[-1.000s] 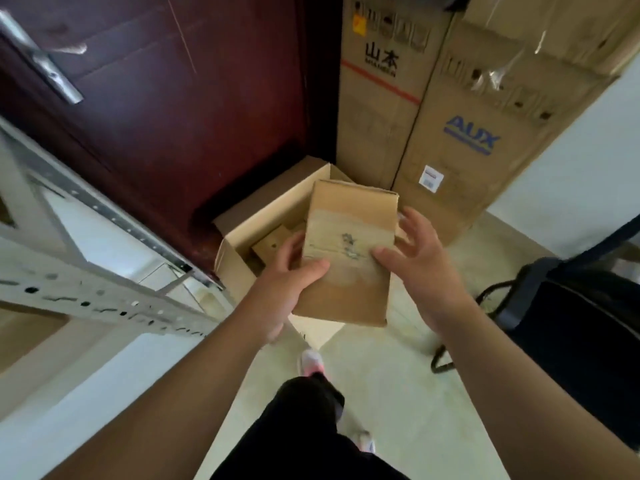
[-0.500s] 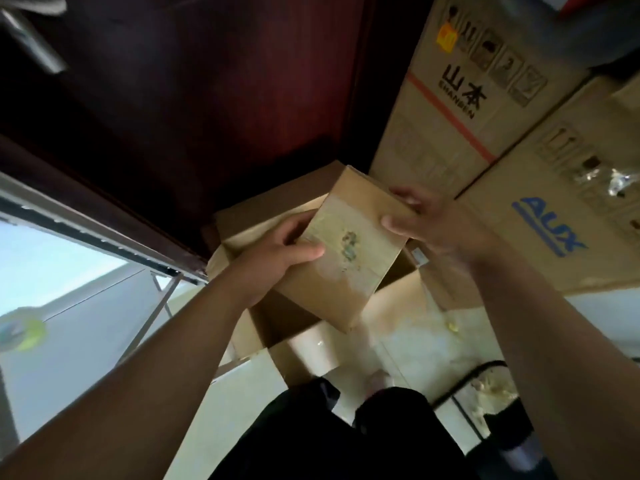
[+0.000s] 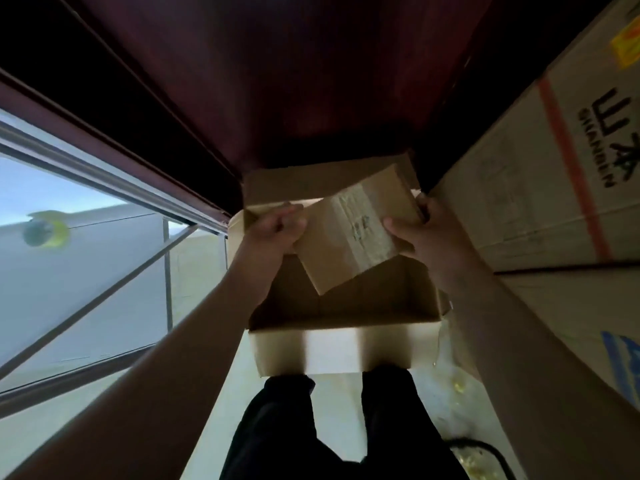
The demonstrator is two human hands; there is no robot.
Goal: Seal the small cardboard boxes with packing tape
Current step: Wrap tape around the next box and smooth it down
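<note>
Two-handed, we are gripping the small box (image 3: 356, 233), left hand (image 3: 277, 226) and right hand (image 3: 415, 230) steadying it above the open carton (image 3: 346, 323).

Small cardboard box (image 3: 349, 237): plain brown, closed, a glossy tape strip with a smudged mark along its upper face, tilted above the mouth of the big open carton (image 3: 346, 306). Tape roll (image 3: 45, 232), yellowish and blurred, sits well left of that carton.

Dark red door (image 3: 277, 81) ahead; large printed cartons (image 3: 519, 188) right; pale floor (image 3: 337, 410) below.
</note>
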